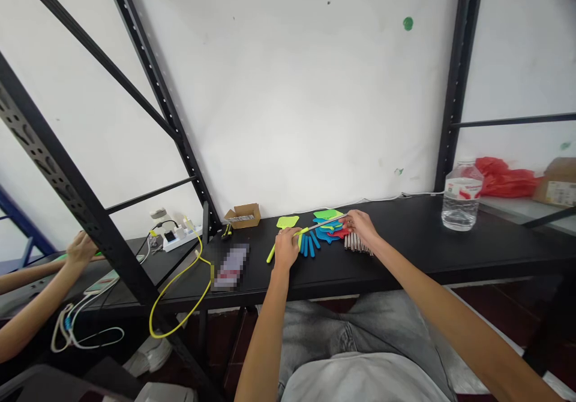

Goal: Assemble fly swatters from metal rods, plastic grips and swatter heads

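Note:
A thin metal rod (328, 221) with a yellow-green handle end (302, 231) stretches between my hands, just above the black table. My left hand (287, 248) is closed around the handle end. At the other end, my right hand (361, 225) pinches the metal. Below the rod lie several blue handles (309, 246) in a fan and a yellow-green handle (270, 254) by my left fingers. Flat green pieces (288, 221) and blue ones (327, 234), which look like swatter heads, lie behind, along with a red piece (341, 233). Several metal rods (354, 243) lie side by side under my right hand.
On the table (405, 258) stand a large water bottle (461, 198) at right and an open cardboard box (243, 216) at left. A blurred-out flat item (231, 267), a yellow cable (180, 276) and a power strip (182, 238) are further left. Another person's hand (81, 248) shows beyond the black post.

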The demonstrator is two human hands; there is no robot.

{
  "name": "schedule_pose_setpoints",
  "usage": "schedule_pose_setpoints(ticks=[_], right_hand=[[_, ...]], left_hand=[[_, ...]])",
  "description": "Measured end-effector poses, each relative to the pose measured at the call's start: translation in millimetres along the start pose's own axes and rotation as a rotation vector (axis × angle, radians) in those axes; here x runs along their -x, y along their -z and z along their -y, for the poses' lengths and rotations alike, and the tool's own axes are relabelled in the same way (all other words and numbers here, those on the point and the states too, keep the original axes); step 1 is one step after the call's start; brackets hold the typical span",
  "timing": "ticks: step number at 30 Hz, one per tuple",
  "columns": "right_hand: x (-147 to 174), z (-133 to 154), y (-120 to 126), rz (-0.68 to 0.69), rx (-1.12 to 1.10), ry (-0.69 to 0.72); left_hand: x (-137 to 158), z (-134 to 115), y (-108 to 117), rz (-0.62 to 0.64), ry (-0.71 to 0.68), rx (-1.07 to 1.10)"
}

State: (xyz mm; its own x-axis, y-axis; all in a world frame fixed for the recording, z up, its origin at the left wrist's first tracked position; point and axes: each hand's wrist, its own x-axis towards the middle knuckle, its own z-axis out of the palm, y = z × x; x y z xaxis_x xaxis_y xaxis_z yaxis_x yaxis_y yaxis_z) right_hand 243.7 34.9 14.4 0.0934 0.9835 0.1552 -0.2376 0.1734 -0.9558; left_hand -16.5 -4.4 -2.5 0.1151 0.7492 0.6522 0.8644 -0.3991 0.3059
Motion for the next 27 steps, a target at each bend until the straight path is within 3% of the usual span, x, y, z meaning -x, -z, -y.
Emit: schedule_pose_setpoints(ticks=[14, 27], right_hand=[[3.7, 3.5, -3.4, 0.001, 0.096, 0.073], [10.9, -3.6, -20.8, 0.192, 0.219, 0.066]], left_hand=[[1.6, -2.1, 1.2, 0.020, -0.001, -0.047], [0.5, -0.1, -0.2, -0.029, -0.054, 0.076]])
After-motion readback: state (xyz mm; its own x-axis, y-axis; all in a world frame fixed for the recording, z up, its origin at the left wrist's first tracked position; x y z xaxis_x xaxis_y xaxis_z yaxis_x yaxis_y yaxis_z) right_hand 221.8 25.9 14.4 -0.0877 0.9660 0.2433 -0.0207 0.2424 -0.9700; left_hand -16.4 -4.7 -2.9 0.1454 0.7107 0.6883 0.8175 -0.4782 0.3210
